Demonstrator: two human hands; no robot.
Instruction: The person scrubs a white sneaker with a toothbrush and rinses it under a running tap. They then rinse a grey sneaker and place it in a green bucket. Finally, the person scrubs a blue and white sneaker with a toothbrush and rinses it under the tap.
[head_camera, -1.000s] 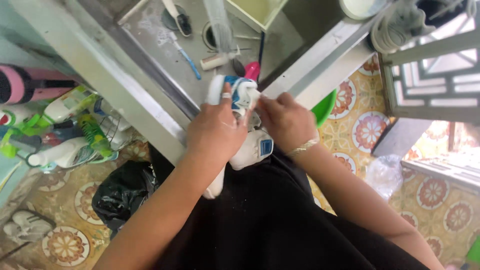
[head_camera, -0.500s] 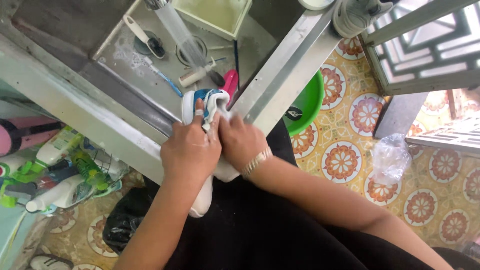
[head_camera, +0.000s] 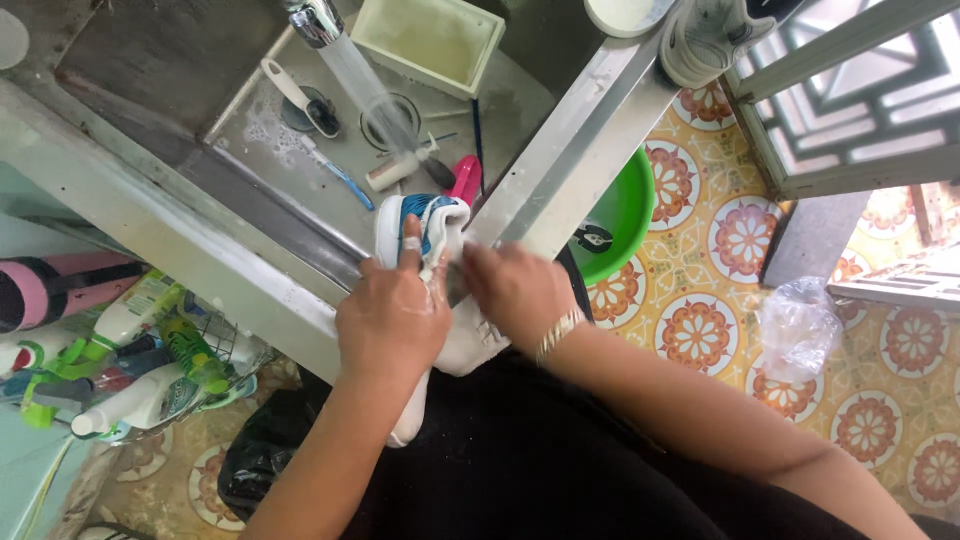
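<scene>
— What filled the view?
— A steel sink (head_camera: 200, 215), tap running. A white shoe (head_camera: 432, 300) lay over its front edge.
— And the hands?
— The left hand (head_camera: 392, 318) was wrapped around it; the right hand (head_camera: 515, 290) gripped its side, fingers curled.

The shoe (head_camera: 430, 225) I hold is white with a blue and teal inside. A pink brush (head_camera: 465, 180) lies in the grey steel sink (head_camera: 200, 60). The basin (head_camera: 625, 210) is bright green. The floor (head_camera: 880, 420) tiles are yellow with orange and white flower rounds. My clothing (head_camera: 540, 450) is black.
</scene>
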